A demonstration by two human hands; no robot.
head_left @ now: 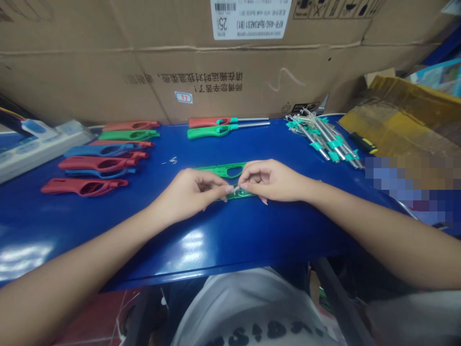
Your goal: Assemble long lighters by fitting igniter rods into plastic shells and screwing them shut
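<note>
At the middle of the table, a green lighter shell half [248, 192] lies with its inner side up under my fingers. Thumb and fingers of my left hand [196, 193] pinch at its left side. From the right, my right hand [271, 180] is closed in a pinch over the same half. A small whitish part [235, 189] shows between the fingertips of both hands; its exact kind is too small to tell. Just behind, a second green lighter shell half [219, 169] lies flat, partly covered by my right hand.
Several red, green and blue lighter handles [104, 163] lie at left, beside a power strip [68, 139]. Tiny metal pieces [173, 160] lie nearby. Two lighters with metal tubes [230, 127] lie before the cardboard box [144, 81]. Metal tube assemblies [327, 139] and a yellow-black tool [363, 142] are right.
</note>
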